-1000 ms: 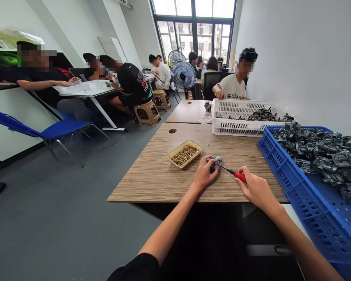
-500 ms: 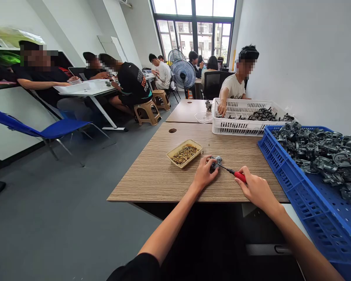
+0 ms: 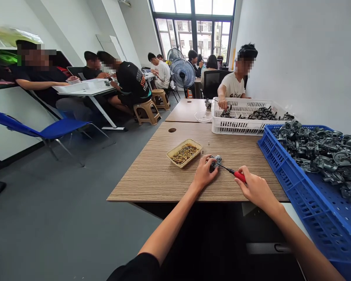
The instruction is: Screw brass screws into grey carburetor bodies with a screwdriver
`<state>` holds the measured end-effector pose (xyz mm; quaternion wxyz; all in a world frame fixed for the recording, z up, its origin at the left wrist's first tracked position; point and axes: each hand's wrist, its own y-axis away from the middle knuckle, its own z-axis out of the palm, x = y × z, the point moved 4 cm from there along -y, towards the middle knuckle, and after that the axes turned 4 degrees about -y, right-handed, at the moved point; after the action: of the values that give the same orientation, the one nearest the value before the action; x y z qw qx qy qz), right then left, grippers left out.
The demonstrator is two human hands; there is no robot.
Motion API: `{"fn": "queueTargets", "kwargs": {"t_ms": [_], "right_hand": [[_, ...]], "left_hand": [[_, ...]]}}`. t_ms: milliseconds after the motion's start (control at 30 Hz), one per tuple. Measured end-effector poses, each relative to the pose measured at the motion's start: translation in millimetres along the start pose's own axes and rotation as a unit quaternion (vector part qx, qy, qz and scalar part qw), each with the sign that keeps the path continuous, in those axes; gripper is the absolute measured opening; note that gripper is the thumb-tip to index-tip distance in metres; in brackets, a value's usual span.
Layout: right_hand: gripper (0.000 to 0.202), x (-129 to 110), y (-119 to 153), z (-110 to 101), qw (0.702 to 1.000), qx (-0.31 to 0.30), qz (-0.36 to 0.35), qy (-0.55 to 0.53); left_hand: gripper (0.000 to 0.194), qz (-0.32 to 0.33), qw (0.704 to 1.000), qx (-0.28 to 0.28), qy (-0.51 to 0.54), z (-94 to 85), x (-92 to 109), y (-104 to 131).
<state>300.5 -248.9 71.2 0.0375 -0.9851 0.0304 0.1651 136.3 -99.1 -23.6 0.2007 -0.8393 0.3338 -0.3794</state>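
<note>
My left hand (image 3: 204,171) is closed around a small grey metal carburetor (image 3: 218,160), pressing it on the wood-grain table (image 3: 152,171). In my right hand (image 3: 256,189) is a screwdriver (image 3: 239,176) with a red handle and a dark shaft. Its shaft points left and its tip meets the carburetor; the exact contact spot is too small to make out. Just left of the carburetor stands a cream tray (image 3: 178,164) full of small brass-coloured parts. A couple of tiny pieces lie on the table beyond the hand.
To the right, a blue crate (image 3: 298,183) holds many metal carburetors. A white basket (image 3: 236,128) with similar parts stands behind, where a co-worker's hand (image 3: 222,103) reaches in. A clear plastic dish (image 3: 203,116) sits left of it. Other people work at tables further back.
My hands, the carburetor and the screwdriver hold nearly the same place. Across the table, the co-worker's hand has shifted slightly and now has a dark part at its fingers.
</note>
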Motion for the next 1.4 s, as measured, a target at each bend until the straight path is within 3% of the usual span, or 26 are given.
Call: {"fn": "queueTargets", "kwargs": {"t_ms": [1400], "right_hand": [[0.017, 1.4, -0.8, 3.0, 1.000, -0.016, -0.010, 0.020]], "left_hand": [[0.026, -0.006, 1.000, -0.002, 0.001, -0.4, -0.7, -0.2]]}}
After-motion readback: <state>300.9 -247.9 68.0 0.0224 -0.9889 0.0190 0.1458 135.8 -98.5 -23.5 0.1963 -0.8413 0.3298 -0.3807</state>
